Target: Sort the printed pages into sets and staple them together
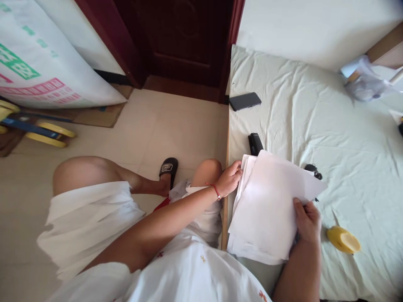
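Note:
A loose stack of white paper sheets (264, 209) lies over the near edge of the cloth-covered table, its sheets unevenly fanned. My left hand (229, 180), with a red string bracelet at the wrist, grips the stack's left edge between thumb and fingers. On the right side, my right hand (307, 219) pinches the sheets' edge, thumb on top and fingers curled. Just beyond the stack's top sits a black stapler (255, 143), partly covered by the paper. A small dark object like a key fob (311, 170) lies at the upper right corner of the sheets.
A black phone (245, 101) rests near the table's left edge. To the right of my right hand is a yellow object (343, 240) with a pale flat face. A clear plastic bag (365, 82) stands at the far right. A large printed sack (53, 63) is on the left.

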`<state>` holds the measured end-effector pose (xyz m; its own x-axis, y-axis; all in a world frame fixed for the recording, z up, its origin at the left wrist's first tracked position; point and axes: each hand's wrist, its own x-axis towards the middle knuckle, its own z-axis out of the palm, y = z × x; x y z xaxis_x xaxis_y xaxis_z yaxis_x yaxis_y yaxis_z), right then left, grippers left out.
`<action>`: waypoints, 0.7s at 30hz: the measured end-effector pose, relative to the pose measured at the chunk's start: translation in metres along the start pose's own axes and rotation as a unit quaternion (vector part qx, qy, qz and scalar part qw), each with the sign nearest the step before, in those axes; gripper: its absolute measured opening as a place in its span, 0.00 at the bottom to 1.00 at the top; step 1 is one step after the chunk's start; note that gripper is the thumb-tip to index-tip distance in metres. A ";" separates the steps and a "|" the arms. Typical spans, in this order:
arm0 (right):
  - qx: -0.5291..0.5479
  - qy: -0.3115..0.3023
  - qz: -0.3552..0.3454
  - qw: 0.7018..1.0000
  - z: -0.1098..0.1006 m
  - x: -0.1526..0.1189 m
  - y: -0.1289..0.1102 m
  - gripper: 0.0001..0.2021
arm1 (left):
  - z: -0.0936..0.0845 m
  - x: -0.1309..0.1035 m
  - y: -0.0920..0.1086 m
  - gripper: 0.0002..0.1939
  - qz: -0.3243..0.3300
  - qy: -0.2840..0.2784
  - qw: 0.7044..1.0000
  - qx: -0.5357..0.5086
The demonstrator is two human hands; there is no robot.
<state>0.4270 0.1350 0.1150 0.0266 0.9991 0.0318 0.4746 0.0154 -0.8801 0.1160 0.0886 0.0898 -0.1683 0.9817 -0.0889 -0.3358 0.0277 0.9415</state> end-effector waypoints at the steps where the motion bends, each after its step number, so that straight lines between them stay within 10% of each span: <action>1: 0.007 0.002 0.007 1.000 0.000 0.000 -0.002 0.20 | 0.000 0.000 0.001 0.11 0.000 0.000 1.000 0.008; 9: -0.002 -0.030 0.009 1.000 -0.020 0.024 -0.021 0.18 | 0.003 -0.003 0.010 0.02 0.025 0.016 0.998 0.063; 21: 0.178 -0.010 0.052 0.983 0.008 0.036 -0.008 0.18 | 0.003 -0.008 0.008 0.03 0.051 0.098 0.986 0.127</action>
<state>0.4171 0.1708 0.1190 0.0390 0.9966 -0.0732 0.1329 -0.0778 -0.9881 0.1178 0.0817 0.0989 -0.3734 0.9273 -0.0273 -0.0698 0.0013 0.9976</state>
